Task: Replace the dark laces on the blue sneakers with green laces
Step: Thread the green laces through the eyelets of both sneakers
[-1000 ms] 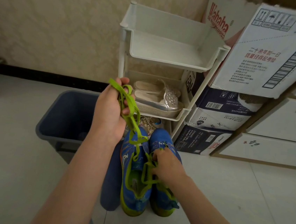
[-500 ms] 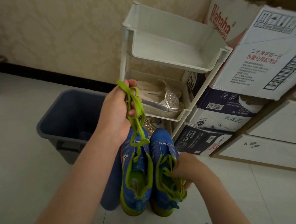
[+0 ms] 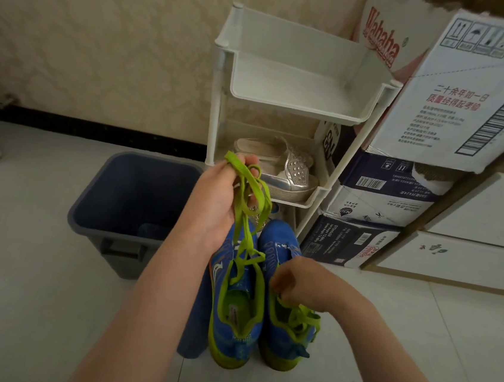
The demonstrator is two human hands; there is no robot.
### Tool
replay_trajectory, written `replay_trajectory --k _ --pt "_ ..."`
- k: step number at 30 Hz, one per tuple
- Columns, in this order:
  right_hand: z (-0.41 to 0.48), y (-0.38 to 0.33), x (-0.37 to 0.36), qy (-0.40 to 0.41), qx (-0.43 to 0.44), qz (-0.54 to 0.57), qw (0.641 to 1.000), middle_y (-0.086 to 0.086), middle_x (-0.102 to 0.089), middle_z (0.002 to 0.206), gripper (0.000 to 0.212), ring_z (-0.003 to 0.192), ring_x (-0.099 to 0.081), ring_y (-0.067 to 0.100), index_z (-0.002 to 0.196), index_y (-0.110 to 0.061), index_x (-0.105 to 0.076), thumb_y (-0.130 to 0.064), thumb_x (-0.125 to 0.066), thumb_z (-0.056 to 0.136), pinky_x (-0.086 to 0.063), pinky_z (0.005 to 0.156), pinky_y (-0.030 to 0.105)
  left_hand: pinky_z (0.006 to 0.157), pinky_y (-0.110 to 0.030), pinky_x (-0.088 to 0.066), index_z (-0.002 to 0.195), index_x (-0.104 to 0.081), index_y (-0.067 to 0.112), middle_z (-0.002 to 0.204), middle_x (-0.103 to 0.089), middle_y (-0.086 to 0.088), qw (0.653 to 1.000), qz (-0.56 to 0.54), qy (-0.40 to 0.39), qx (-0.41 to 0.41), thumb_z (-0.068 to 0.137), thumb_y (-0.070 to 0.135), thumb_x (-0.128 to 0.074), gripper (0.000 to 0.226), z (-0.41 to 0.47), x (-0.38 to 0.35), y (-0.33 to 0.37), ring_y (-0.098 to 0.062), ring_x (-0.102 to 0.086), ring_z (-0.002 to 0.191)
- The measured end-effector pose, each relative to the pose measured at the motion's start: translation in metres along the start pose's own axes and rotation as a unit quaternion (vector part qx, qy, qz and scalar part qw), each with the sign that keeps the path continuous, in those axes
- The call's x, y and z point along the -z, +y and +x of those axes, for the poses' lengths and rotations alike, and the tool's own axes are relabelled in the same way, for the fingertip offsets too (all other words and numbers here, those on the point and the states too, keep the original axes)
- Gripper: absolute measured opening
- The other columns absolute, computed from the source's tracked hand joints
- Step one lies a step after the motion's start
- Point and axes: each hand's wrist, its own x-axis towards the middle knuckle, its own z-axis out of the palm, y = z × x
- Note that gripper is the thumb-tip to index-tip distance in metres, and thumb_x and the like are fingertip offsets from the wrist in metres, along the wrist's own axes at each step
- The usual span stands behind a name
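On the pale tiled floor before the white rack [image 3: 293, 86], I see two blue sneakers [image 3: 237, 323] standing side by side, toes toward the rack and touching along their inner sides. The left hand [image 3: 218, 199] is raised above the toes, its back toward the bin, fingers and thumb clenched round a bunched green lace [image 3: 252, 191]. That lace hangs from the fist down to the eyelets of the left-hand shoe. The right hand [image 3: 300, 283] sits lower, over the other sneaker's opening with knuckles up. Its fingers are curled down and pinch a second green lace [image 3: 299, 317], which lies in loose loops on that shoe's collar. Both forearms are bare and reach in from the bottom edge. I count two hands, two sneakers and two green laces. One dark blue bin [image 3: 126, 190] stands just left of the shoes. One pair of silver shoes [image 3: 293, 170] rests on the rack's middle shelf, and at least three cartons [image 3: 456, 97] are stacked to the right.
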Motion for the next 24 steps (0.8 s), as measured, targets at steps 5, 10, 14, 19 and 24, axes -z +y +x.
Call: replay_trajectory --k 5,10,14,19,24 --pt "0.002 -0.006 0.006 0.162 0.057 -0.024 0.985 -0.003 -0.066 0.107 0.034 0.094 -0.059 0.013 0.115 -0.025 -0.065 -0.006 -0.053 0.089 -0.049 0.083 0.028 0.050 -0.020 -0.054 0.092 -0.060 0.005 0.073 -0.059 -0.005 0.998 0.050 -0.024 0.031 0.101 0.008 -0.038 0.024 -0.005 -0.003 -0.002 -0.009 -0.061 0.052" --pt "-0.001 -0.011 0.018 0.236 0.054 0.317 0.917 -0.006 -0.069 0.081 0.026 0.062 -0.061 0.007 0.098 -0.018 -0.069 -0.009 -0.044 0.095 -0.047 0.060 0.023 0.065 -0.025 -0.059 0.100 -0.062 0.003 0.086 -0.064 -0.008 0.992 0.112 -0.050 0.041 0.099 0.002 -0.041 0.021 -0.005 -0.001 -0.007 -0.013 -0.069 0.069" --pt "-0.008 -0.019 0.025 0.015 0.013 0.588 0.809 0.020 -0.071 0.089 0.056 0.072 -0.069 0.027 0.108 -0.004 -0.062 -0.048 -0.028 0.101 -0.054 0.059 0.031 0.075 -0.024 -0.059 0.107 -0.062 0.005 0.098 -0.069 -0.011 0.988 0.101 -0.106 0.043 0.092 -0.004 -0.052 0.020 -0.006 -0.002 -0.007 -0.017 -0.071 0.086" --pt "-0.002 -0.018 0.026 -0.032 0.088 0.646 0.758 0.016 -0.067 0.097 0.063 0.082 -0.063 0.026 0.113 -0.004 -0.061 -0.056 -0.032 0.093 -0.053 0.076 0.035 0.082 -0.025 -0.057 0.111 -0.063 0.014 0.106 -0.071 -0.005 0.970 0.203 -0.134 0.018 0.084 -0.008 -0.062 0.035 -0.004 0.001 -0.011 -0.016 -0.068 0.098" --pt "0.000 -0.012 0.029 -0.014 0.144 0.620 0.771 0.006 -0.060 0.078 0.071 0.075 -0.059 0.017 0.109 -0.006 -0.066 -0.063 -0.027 0.092 -0.049 0.084 0.035 0.077 -0.020 -0.057 0.113 -0.063 0.013 0.110 -0.069 -0.003 0.963 0.245 -0.116 -0.005 0.085 -0.016 -0.055 0.041 0.000 0.005 -0.014 -0.012 -0.066 0.103"
